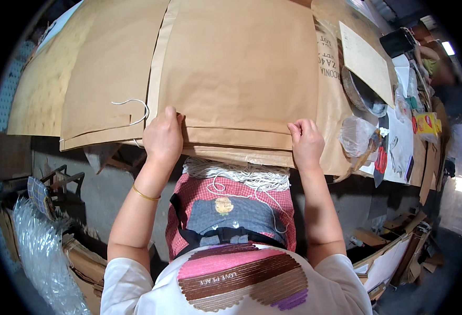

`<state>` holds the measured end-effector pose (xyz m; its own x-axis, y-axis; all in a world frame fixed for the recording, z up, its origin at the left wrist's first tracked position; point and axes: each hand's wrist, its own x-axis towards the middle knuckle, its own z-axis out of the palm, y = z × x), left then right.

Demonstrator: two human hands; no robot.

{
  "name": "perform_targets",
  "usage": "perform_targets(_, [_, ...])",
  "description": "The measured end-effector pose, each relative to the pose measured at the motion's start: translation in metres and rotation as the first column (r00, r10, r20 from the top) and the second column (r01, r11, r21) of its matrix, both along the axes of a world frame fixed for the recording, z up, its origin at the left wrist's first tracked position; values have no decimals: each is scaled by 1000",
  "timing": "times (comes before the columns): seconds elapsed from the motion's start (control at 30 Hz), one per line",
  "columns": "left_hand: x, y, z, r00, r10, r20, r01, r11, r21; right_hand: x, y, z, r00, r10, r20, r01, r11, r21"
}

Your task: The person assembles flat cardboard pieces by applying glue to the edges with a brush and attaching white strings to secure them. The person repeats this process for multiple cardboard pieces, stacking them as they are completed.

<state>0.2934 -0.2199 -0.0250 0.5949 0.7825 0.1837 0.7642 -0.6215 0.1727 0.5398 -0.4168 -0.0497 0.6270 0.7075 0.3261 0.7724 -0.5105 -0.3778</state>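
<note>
A large brown paper bag (236, 73) lies flat on the table in front of me, its folded lower edge toward my body. My left hand (163, 135) is closed on the near left corner of this bag. At the near right corner my right hand (307, 143) pinches the same edge, fingers curled. To the left is another brown paper sheet or bag (107, 68), with a white string (146, 107) curving over it beside my left hand. A bundle of white strings (236, 173) hangs over my lap, below the bag's edge.
Right of the bag are a printed brown sack (333, 113), a pale board (367, 63) over a round dark container (367, 94), a clear plastic bag (356, 136), red-handled scissors (381, 160) and a yellow packet (428, 126). Clear plastic (44, 252) is heaped at lower left. Another person (441, 68) is at far right.
</note>
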Motion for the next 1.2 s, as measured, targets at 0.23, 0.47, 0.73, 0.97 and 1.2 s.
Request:
perform_targets(0.23, [23, -52, 8, 846, -532, 28, 532, 846, 13, -84, 42, -6, 905, 382, 187, -366, 923, -118])
perform_targets(0.47, [-21, -12, 3, 960, -259, -109, 258, 966, -21, -30, -16, -3, 998, -34, 55, 45, 974, -223])
perform_targets(0.73, [-28, 4, -12, 945, -67, 321, 129, 976, -177, -18, -17, 7, 965, -111, 237, 139, 985, -104])
perform_targets(0.97, [-47, -3, 27, 724, 397, 564, 34, 797, -603, -5, -60, 64, 216, 409, -887, 415, 784, 462])
perform_targets(1.2, [-107, 13, 15, 629, 229, 743, -45, 965, -260, -52, -10, 1, 741, 190, -644, -22, 966, 259])
